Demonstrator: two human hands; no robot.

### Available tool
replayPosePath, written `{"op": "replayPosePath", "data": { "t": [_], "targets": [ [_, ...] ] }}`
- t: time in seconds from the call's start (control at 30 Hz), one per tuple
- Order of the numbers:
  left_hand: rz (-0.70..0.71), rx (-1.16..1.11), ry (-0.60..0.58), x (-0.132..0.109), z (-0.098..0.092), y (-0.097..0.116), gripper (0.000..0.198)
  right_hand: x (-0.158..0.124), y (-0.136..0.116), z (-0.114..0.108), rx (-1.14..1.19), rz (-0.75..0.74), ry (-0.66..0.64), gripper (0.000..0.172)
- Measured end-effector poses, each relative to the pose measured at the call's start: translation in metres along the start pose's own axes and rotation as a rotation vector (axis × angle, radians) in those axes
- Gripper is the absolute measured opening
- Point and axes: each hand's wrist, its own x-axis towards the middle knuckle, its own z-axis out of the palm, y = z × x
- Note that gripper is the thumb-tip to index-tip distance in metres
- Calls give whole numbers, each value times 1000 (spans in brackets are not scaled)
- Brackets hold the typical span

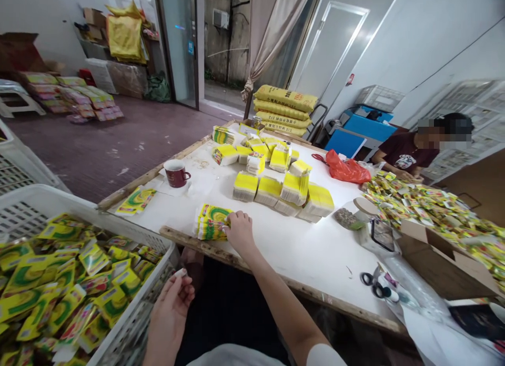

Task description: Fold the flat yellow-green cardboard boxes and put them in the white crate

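My right hand (239, 231) reaches onto the white table (300, 245) and rests its curled fingers on a small stack of yellow-green sachets (211, 222) near the front edge. My left hand (170, 309) hangs low beside the white crate (130, 234), fingers loosely curled, with a small white bit pinched at the fingertips. The crate at my left is full of loose yellow-green sachets (59, 287). Bundled yellow-and-white packets (284, 190) stand in rows at the table's middle.
A dark red mug (176, 173) and a few sachets (137, 199) lie at the table's left. Scissors (375, 285), an open cardboard box (442, 255) and a red bag (346, 169) are to the right. Another person (414, 150) sits at the far right by a heap of sachets (430, 205).
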Motion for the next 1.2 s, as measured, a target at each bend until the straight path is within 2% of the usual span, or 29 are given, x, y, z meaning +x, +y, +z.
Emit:
{"op": "replayPosePath", "data": {
  "t": [0.1, 0.43, 0.5, 0.6, 0.67, 0.73, 0.83, 0.9, 1.0, 1.07, 1.2],
  "targets": [
    [-55, -23, -23, -3, 3, -1, 27, 3, -2, 0, 4, 2, -12, 20],
    [-60, 15, -79, -5, -3, -8, 30, 5, -2, -8, 21, 14, -12, 27],
    [-71, 17, -80, -3, -4, -11, 29, 6, -3, -12, 29, 15, 18, 38],
    [-94, 12, -66, -1, -5, -14, 26, 16, -4, -16, 33, -85, 52, 70],
    [-112, 10, -59, 1, -5, -14, 24, 26, -4, -17, -4, -208, 0, 95],
    [-129, 7, -62, 2, -5, -12, 23, 34, -4, -14, -63, -303, -123, 108],
    [-136, 3, -37, 3, -5, -9, 25, 37, -3, -6, -109, -366, -261, 94],
    [-122, 4, -2, 5, -5, -8, 24, 33, -3, 0, -116, -387, -258, 80],
    [-113, 8, -4, 8, -4, -10, 23, 25, -2, 6, -118, -393, -209, 70],
    [-129, 10, -30, 11, -3, -12, 22, 20, 0, 7, -112, -404, -197, 72],
    [-144, 18, -48, 12, 2, -13, 19, 9, 1, 0, -70, -396, -100, 89]
  ]
}}
